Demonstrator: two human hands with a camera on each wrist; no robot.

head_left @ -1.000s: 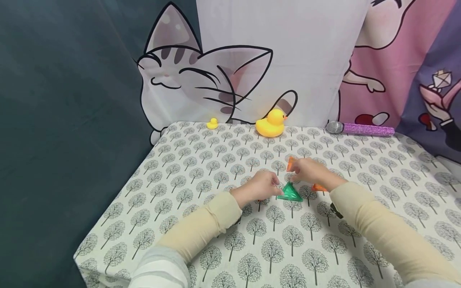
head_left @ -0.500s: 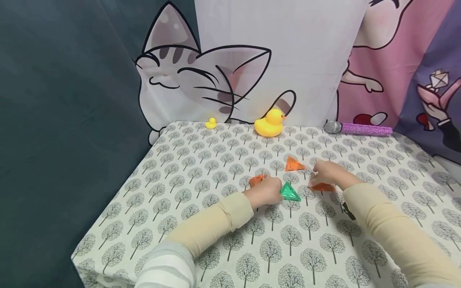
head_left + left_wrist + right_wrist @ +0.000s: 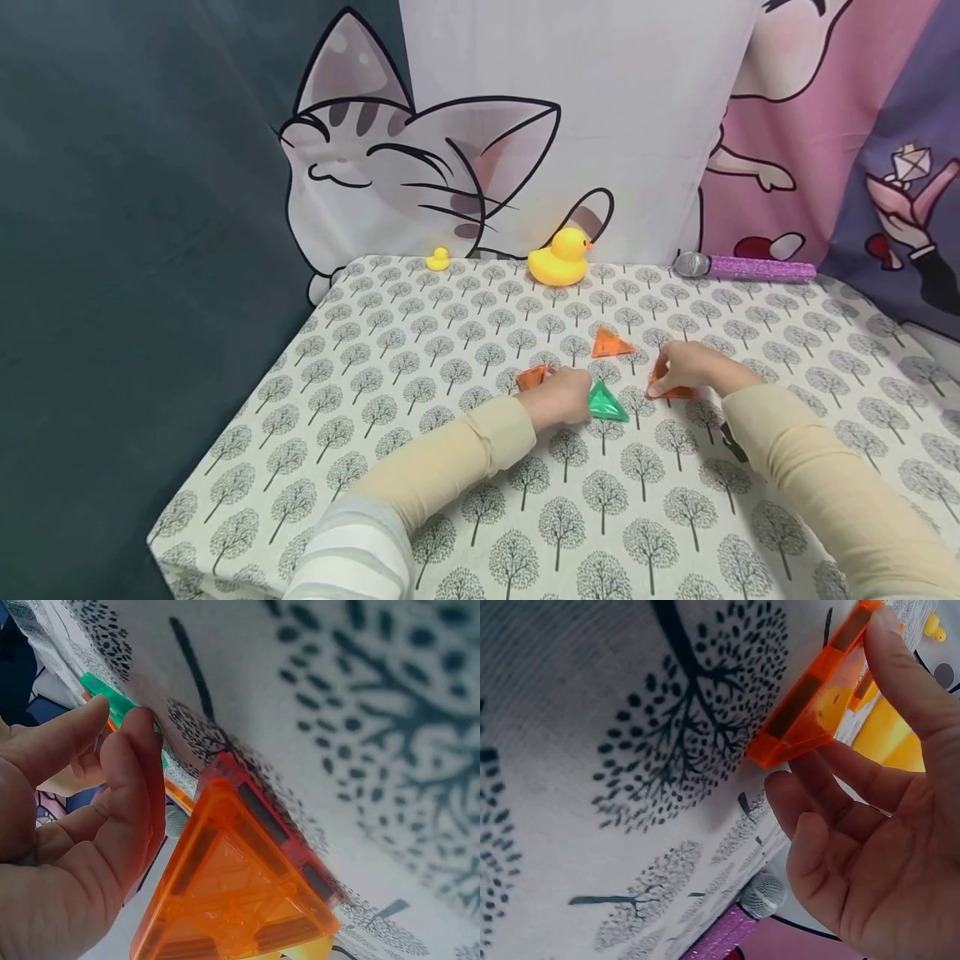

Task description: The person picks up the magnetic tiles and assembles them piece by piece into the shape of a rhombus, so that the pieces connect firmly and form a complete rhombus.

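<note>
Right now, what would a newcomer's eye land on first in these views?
Probably the larger yellow toy duck, at the back of the tree-print tablecloth, in front of a smiling cartoon cat on the fabric backdrop. Nearer, the translucent green triangular tile stands out between the left hand and right hand. The right hand pinches a translucent orange triangular tile.

The middle triangle (image 3: 606, 403) is translucent green; the leftmost triangle (image 3: 232, 870), far triangle (image 3: 611, 343) and rightmost triangle (image 3: 787, 724) are translucent orange, and the red piece (image 3: 290, 844) bears dark grey strips. The cloth (image 3: 300, 400) is white, repeating a dark grey tree print; the big duck (image 3: 558, 260) and small duck (image 3: 438, 260) are yellow, the microphone (image 3: 761, 267) glittery purple with a silver-grey head. The right sleeve (image 3: 825, 483) is beige, the left sleeve (image 3: 442, 450) beige then striped grey and white, and the curtain (image 3: 135, 250) dark blue-green.
</note>
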